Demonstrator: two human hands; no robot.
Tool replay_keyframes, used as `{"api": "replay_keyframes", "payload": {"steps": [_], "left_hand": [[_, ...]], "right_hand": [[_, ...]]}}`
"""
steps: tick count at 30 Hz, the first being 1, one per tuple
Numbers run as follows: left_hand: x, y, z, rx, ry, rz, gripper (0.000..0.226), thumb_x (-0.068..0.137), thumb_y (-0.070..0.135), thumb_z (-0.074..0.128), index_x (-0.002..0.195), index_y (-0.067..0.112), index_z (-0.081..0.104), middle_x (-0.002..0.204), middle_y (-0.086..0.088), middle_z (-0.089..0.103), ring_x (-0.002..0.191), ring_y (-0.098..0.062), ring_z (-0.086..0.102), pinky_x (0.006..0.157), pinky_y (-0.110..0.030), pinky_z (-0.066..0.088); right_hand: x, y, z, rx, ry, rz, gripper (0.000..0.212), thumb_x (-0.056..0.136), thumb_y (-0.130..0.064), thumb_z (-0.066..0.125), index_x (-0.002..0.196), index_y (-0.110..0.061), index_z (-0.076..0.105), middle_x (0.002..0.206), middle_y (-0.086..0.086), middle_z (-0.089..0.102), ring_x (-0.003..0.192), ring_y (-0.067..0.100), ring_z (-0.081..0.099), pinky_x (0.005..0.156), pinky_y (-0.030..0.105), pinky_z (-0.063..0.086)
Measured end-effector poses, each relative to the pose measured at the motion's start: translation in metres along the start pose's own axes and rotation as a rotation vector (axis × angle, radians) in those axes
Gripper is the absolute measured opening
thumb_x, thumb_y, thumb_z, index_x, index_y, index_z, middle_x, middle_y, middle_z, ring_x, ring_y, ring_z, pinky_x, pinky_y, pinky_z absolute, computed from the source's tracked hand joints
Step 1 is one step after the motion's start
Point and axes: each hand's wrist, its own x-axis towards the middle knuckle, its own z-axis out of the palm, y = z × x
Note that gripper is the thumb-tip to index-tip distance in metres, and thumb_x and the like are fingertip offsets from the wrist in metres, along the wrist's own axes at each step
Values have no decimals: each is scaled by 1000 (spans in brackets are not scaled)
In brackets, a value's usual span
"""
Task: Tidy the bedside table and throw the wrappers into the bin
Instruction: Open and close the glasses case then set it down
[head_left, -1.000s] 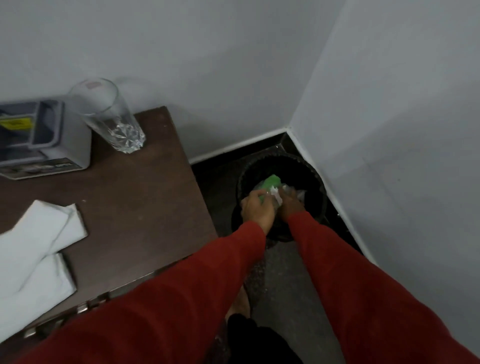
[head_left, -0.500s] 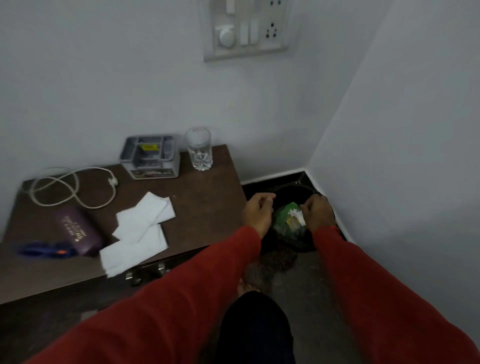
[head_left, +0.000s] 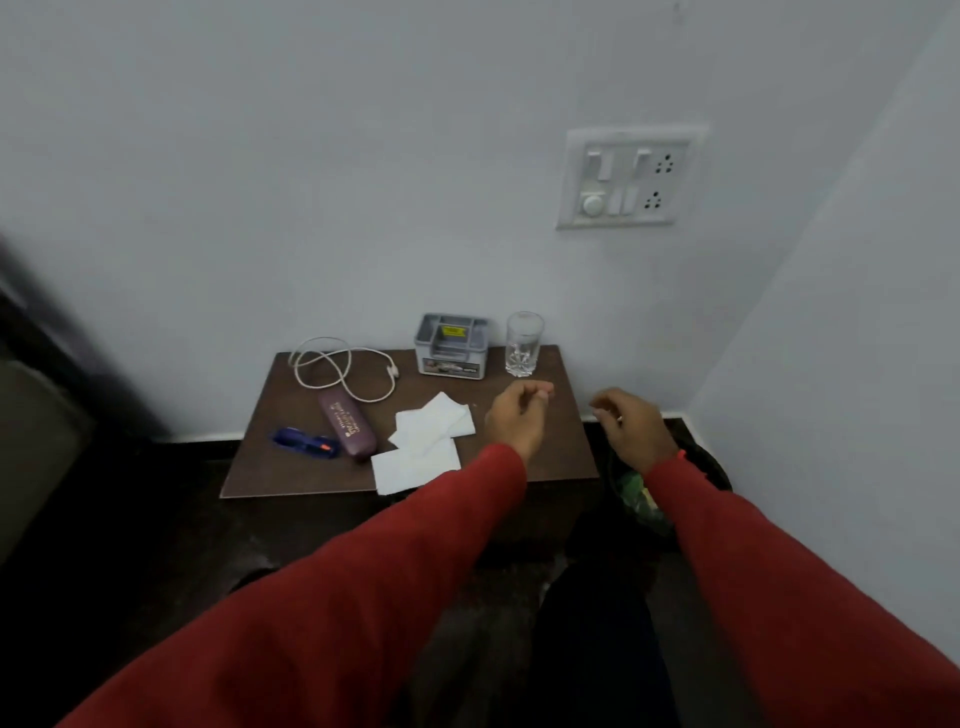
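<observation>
Now that both hands have lifted from the bin (head_left: 714, 470), wrappers (head_left: 636, 491) lie inside it; the left hand (head_left: 514, 418) and right hand (head_left: 628, 428) hover loosely curled, holding nothing, near the table (head_left: 561, 452), so tidying comes next.

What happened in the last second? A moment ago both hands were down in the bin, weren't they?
Yes. Both hands let go of the green wrappers, which now lie in the bin. The left hand has come up over the table; the right hand has risen above the bin. Both are empty, fingers loosely curled. The glass, grey box and napkins lie as before.
</observation>
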Motion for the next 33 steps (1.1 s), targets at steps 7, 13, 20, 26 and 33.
{"api": "replay_keyframes", "payload": {"steps": [7, 13, 20, 26, 33], "left_hand": [[-8, -15, -74, -53, 112, 50, 15, 97, 16, 64, 93, 29, 72, 88, 6, 81, 80, 1, 70, 91, -30, 53], [-6, -34, -120, -177, 282, 8, 11, 78, 29, 80, 80, 27, 69, 80, 4, 80, 87, -17, 77, 92, -43, 58], [-1, -48, -168, -231, 444, -91, 20, 83, 14, 83, 73, 21, 67, 82, -7, 78, 83, -25, 76, 78, -36, 60], [7, -68, -201, -313, 605, -180, 12, 93, 26, 73, 94, 15, 77, 92, 0, 74, 84, -11, 68, 83, -23, 54], [30, -106, -214, -615, 753, -172, 12, 105, 6, 49, 110, 7, 60, 110, -17, 68, 95, -22, 68, 85, -24, 60]], "right_hand": [[-4, -99, 35, 185, -60, -128, 16, 88, -8, 64, 102, -16, 69, 96, -6, 71, 82, 0, 63, 78, 7, 46], [-3, -142, 64, 251, -127, -163, 17, 88, -7, 65, 101, -15, 70, 89, -9, 70, 73, -9, 62, 72, 8, 47], [4, -171, 98, 266, -183, -138, 20, 88, -10, 62, 100, -24, 68, 89, -2, 72, 73, 18, 67, 72, 31, 57], [10, -197, 135, 252, -194, -129, 16, 89, -9, 61, 100, -16, 70, 88, -2, 70, 64, 11, 61, 68, 22, 50], [22, -216, 208, 163, -287, -90, 17, 85, -5, 62, 100, -5, 70, 100, 13, 71, 90, 26, 64, 87, 36, 50]]}}
